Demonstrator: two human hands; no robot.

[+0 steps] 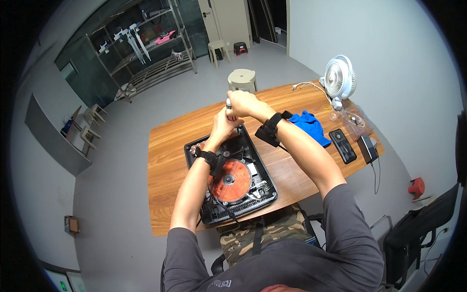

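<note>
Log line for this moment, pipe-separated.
right hand: gripping tool | left hand: lower on tool | open black housing: coil exposed | blue cloth: on table

Background clutter: desk items right, metal rack upper left, stools and chair around.
White fan (335,80) at right on wooden table (168,170); below it, blue cloth (311,128), black phone-like slab (342,146), black box (367,150) with cable. Metal rack (153,79) upper left, pink item (166,37) on it. Beige stool (242,78) top center, just past table edge; second beige stool (218,45) farther up, beside door (228,22). Black chair (421,233) lower right, red plastic item (416,188) above it. Brown box (72,224) lower left.
</note>
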